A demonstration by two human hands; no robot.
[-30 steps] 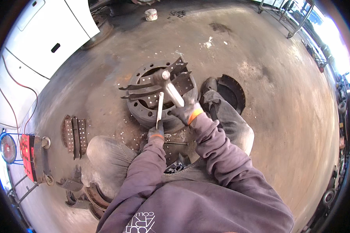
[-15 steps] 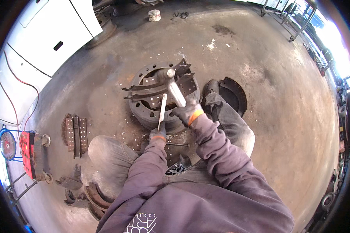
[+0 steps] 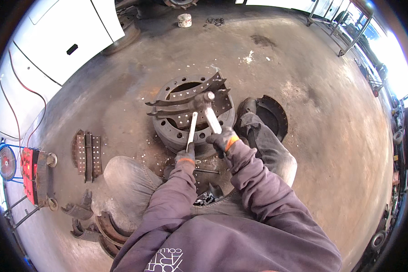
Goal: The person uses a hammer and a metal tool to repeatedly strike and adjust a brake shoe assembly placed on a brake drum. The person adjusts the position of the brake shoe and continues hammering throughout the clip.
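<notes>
My right hand (image 3: pixel 222 139), in a dark glove with an orange cuff, is wrapped round the pale handle of a hammer (image 3: pixel 211 119). The hammer's head hovers over a dark metal brake shoe (image 3: pixel 174 112). In my left hand (image 3: pixel 185 155), also gloved, is a light metal bar (image 3: pixel 192 129); it slants up, its far end by the shoe's row of rivets. Whether the bar touches the shoe, I cannot tell. Lying across a round brake drum (image 3: pixel 161 132) between my legs, the shoe has curved ribs and a plate with holes.
Two perforated lining plates (image 3: pixel 89 156) lie left of my knee, with curved shoes (image 3: pixel 106 231) nearer me. By my right foot rests a dark curved shield (image 3: pixel 273 117). A red box (image 3: pixel 31 177) stands far left, a white tub (image 3: pixel 184 20) farther off. Small pale bits dot the floor.
The hammer has come slightly down and to the right, its head closer to the top of the bar. My left hand keeps the bar in nearly the same place. The view has shifted a little.
</notes>
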